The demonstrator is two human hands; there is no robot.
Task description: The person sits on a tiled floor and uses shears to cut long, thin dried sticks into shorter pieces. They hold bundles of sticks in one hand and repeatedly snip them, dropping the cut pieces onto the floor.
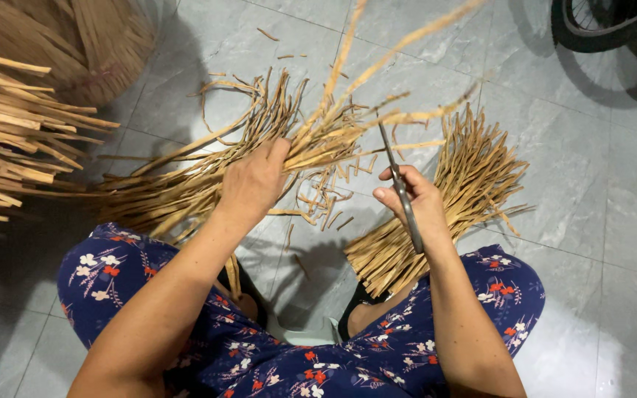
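While I squat in navy floral trousers (134, 287), pale grey glossy floor tiles (576, 147) spread under everything, their grout lines running diagonally; bare tile lies open to my right, up to a black rubber wheel (606, 22) at the top edge. Heaped flat tan dry strips (9, 140) crowd the left edge, stiff and splintery, with a round woven-looking mass (75, 44) behind them. Cut, even-ended tan strips (451, 199) fan in a tidy pile by my right knee. My left hand (256, 180) is clamped around a ragged bundle of long tan fibre strips (318, 140), ends splaying upward and out. My right hand (414, 199) grips slim grey metal scissors (399, 188), blades slightly parted at the bundle's tips. Short curled offcuts (326, 203) litter the tile between my hands.
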